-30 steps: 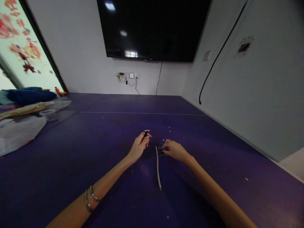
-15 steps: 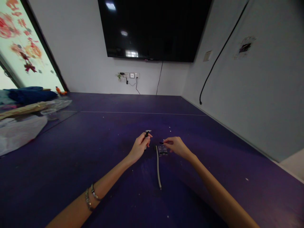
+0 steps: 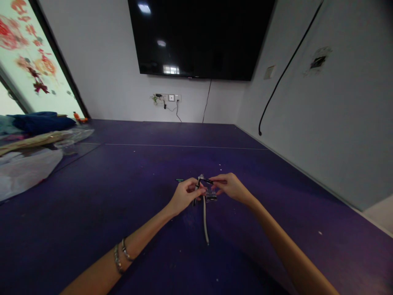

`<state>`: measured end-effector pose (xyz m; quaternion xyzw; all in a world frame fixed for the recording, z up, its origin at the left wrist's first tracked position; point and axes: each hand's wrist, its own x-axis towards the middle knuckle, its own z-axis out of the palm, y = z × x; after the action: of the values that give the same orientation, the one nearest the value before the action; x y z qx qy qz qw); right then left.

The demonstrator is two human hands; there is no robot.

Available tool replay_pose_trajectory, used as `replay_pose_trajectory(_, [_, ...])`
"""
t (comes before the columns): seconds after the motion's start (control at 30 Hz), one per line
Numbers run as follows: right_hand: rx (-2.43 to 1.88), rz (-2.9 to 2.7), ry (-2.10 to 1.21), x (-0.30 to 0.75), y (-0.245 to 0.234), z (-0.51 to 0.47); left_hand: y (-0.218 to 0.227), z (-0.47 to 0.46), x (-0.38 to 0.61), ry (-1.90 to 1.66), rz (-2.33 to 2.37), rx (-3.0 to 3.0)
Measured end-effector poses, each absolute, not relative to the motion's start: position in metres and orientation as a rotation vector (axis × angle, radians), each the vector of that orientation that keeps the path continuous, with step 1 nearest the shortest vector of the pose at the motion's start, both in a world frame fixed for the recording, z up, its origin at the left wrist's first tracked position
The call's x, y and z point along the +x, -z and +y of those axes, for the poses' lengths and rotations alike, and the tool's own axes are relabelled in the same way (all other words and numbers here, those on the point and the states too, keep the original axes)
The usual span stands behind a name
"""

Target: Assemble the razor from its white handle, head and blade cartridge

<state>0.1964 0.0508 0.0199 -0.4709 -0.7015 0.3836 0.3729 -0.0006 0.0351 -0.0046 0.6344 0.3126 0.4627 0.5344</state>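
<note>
My left hand [image 3: 184, 195] is closed around a small black tool with a pale metal head [image 3: 199, 181]. My right hand [image 3: 229, 186] pinches a thin dark rod-like piece [image 3: 207, 180] whose tip meets the tool's head. Both hands hover just above a purple floor [image 3: 123, 196]. Below them lies a small clear box of dark parts [image 3: 211, 195]. A pale grey strip [image 3: 205, 221] runs from under the hands towards me. A tiny green-tipped piece [image 3: 179, 180] lies left of the hands.
A large black screen [image 3: 199, 37] hangs on the far wall above a socket plate with cables [image 3: 167, 98]. At the left edge lie blue cloth [image 3: 39, 122], plastic bags [image 3: 27, 168] and a clear tub. A black cable [image 3: 285, 65] runs down the right wall.
My left hand moved right with the tool and my right hand lifted the thin dark piece from the box; the two now meet. A small green-tipped piece is uncovered on the floor.
</note>
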Motion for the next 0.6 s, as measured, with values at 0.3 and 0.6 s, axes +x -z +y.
replay_pose_trajectory(0.3, [-1.114, -1.777, -0.914, 0.185, -0.043, 0.032, 0.018, 0.018, 0.011, -1.143, 0.885, 1.682])
replay_pose_trajectory(0.6, [-0.964, -1.990, -0.646, 0.175, -0.054, 0.016, 0.032, 0.016, 0.016, -1.242, 1.035, 1.781])
